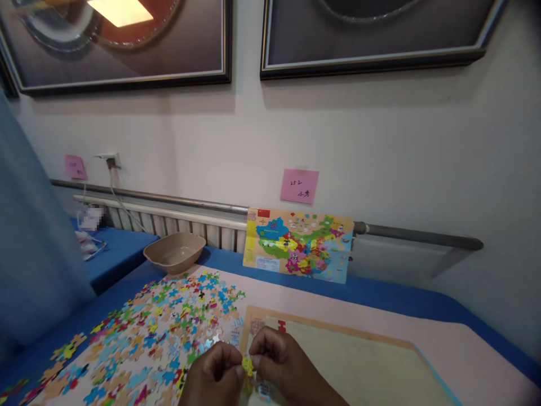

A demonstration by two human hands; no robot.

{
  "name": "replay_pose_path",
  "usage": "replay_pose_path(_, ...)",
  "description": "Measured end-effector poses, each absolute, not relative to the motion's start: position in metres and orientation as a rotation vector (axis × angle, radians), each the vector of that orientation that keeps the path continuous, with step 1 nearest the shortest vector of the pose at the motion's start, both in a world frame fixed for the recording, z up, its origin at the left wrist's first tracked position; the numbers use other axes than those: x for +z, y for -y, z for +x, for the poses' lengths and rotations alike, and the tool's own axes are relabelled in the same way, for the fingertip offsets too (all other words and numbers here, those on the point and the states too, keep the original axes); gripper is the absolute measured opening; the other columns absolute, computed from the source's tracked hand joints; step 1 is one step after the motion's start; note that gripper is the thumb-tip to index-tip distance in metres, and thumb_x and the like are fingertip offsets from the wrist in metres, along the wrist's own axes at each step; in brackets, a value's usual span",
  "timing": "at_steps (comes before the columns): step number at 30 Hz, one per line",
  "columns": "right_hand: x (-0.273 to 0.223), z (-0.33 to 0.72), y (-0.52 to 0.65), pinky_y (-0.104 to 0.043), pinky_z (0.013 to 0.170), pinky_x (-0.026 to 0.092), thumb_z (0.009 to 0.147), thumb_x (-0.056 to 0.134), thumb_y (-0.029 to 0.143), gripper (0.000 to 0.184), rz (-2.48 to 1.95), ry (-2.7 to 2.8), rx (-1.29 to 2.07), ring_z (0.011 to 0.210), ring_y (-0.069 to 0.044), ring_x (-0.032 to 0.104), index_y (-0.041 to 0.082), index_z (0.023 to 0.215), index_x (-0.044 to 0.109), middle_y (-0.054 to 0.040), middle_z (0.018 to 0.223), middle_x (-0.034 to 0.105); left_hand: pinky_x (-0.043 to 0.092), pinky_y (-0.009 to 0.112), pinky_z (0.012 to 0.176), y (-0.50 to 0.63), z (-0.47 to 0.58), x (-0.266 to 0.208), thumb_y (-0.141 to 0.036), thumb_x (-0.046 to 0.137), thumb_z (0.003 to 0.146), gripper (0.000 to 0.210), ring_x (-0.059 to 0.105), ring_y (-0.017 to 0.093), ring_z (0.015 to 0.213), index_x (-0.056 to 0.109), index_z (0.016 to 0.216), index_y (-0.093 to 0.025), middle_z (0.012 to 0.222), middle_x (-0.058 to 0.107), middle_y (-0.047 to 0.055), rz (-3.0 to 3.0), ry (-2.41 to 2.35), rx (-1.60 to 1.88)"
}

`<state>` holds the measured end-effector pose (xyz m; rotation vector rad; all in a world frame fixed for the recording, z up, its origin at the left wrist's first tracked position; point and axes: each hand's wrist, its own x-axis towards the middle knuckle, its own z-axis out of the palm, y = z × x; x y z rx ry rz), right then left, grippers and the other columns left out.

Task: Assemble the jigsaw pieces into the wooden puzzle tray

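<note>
Between the fingertips of both hands is a small yellow puzzle piece [247,366], over the left border of the puzzle frame board [353,331]. My left hand [213,373] is closed in a pinch at the piece's left side. From the right, my right hand [284,363] pinches it too, thumb and forefinger together. A red puzzle piece [281,326] lies at the board's upper left, just beyond my right hand. Many loose puzzle pieces [158,332] in mixed colours spread across the table to the left of my hands.
A colourful map picture [298,245] leans upright against the wall rail [422,237]. The tan basin [175,254] stands at the back left, behind the loose pieces. A blue curtain [34,237] hangs at the far left. Pink paper [456,344] covers part of the blue tabletop.
</note>
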<state>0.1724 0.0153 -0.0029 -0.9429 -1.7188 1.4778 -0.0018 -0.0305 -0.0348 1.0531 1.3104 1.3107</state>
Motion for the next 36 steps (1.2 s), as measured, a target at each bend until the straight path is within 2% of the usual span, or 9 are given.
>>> replay_pose_path(5,0.010,0.177,-0.017,-0.026,0.062,0.035,0.072,0.066,0.027,0.011,-0.928,1.666,1.479,0.065,-0.012,0.048,0.019,0.078,0.061,0.0037,0.069,0.056,0.037,0.023,0.057,0.036,-0.001,-0.022,-0.033,0.081,0.064,0.021,0.049,0.013,0.060,0.068,0.069,-0.017,0.062,0.058,-0.002,1.019,-1.322,1.323)
replay_pose_path(8,0.024,0.193,-0.029,-0.027,0.065,0.040,0.078,0.067,0.034,0.016,-0.998,1.595,1.329,0.067,-0.013,0.052,0.019,0.082,0.063,0.0025,0.072,0.059,0.035,0.022,0.052,0.039,-0.004,-0.014,-0.035,0.078,0.066,0.022,0.047,0.012,0.055,0.069,0.075,-0.018,0.062,0.058,-0.004,0.942,-1.362,1.345)
replay_pose_path(11,0.033,0.208,-0.041,-0.028,0.063,0.040,0.082,0.066,0.039,0.019,-1.020,1.624,1.247,0.065,-0.014,0.052,0.020,0.083,0.062,0.0019,0.072,0.061,0.038,0.022,0.051,0.040,-0.006,-0.012,-0.037,0.076,0.067,0.023,0.049,0.012,0.053,0.069,0.079,-0.018,0.063,0.059,-0.004,0.950,-1.373,1.322)
replay_pose_path(16,0.023,0.215,-0.045,-0.028,0.064,0.038,0.088,0.059,0.034,0.014,-1.107,1.728,1.103,0.067,-0.015,0.050,0.021,0.083,0.059,0.0031,0.071,0.055,0.036,0.021,0.052,0.041,-0.005,-0.014,-0.037,0.076,0.069,0.023,0.050,0.011,0.053,0.069,0.080,-0.018,0.062,0.059,-0.004,0.953,-1.421,1.319)
replay_pose_path(19,0.009,0.216,-0.045,-0.031,0.068,0.039,0.095,0.053,0.029,0.014,-1.196,1.878,0.823,0.074,-0.017,0.052,0.022,0.085,0.059,0.0008,0.077,0.059,0.038,0.021,0.051,0.040,-0.004,-0.018,-0.037,0.073,0.069,0.022,0.051,0.011,0.053,0.069,0.080,-0.018,0.061,0.060,-0.004,0.975,-1.446,1.311)
replay_pose_path(22,-0.004,0.219,-0.047,-0.037,0.083,0.041,0.099,0.051,0.022,0.012,-1.132,2.100,0.487,0.091,-0.022,0.056,0.022,0.092,0.062,-0.0041,0.096,0.066,0.034,0.021,0.045,0.033,-0.006,-0.022,-0.035,0.069,0.068,0.018,0.046,0.011,0.045,0.065,0.076,-0.020,0.053,0.055,-0.006,0.984,-1.506,1.244)
replay_pose_path(26,-0.014,0.220,-0.049,-0.042,0.095,0.040,0.101,0.050,0.015,0.017,-0.992,2.319,0.382,0.107,-0.024,0.056,0.022,0.100,0.066,-0.0057,0.109,0.069,0.032,0.021,0.043,0.014,-0.005,-0.018,-0.021,0.064,0.069,0.006,0.045,0.010,0.041,0.059,0.068,-0.021,0.050,0.053,-0.007,1.070,-1.580,1.115)
replay_pose_path(32,-0.019,0.219,-0.051,-0.045,0.109,0.036,0.095,0.054,0.004,0.029,-0.866,2.465,0.320,0.124,-0.025,0.052,0.023,0.110,0.070,-0.0047,0.121,0.070,0.029,0.020,0.044,-0.024,0.006,-0.015,0.002,0.062,0.066,0.021,0.043,0.008,0.041,0.061,0.066,-0.018,0.048,0.054,-0.007,1.110,-1.690,0.991)
replay_pose_path(36,-0.020,0.217,-0.050,-0.044,0.106,0.041,0.104,0.051,0.015,0.022,-0.868,2.429,0.337,0.117,-0.024,0.054,0.023,0.110,0.071,-0.0063,0.115,0.070,0.031,0.020,0.044,-0.033,0.012,-0.016,0.006,0.060,0.069,0.025,0.045,0.009,0.042,0.061,0.065,-0.018,0.048,0.054,-0.007,1.150,-1.739,0.944)
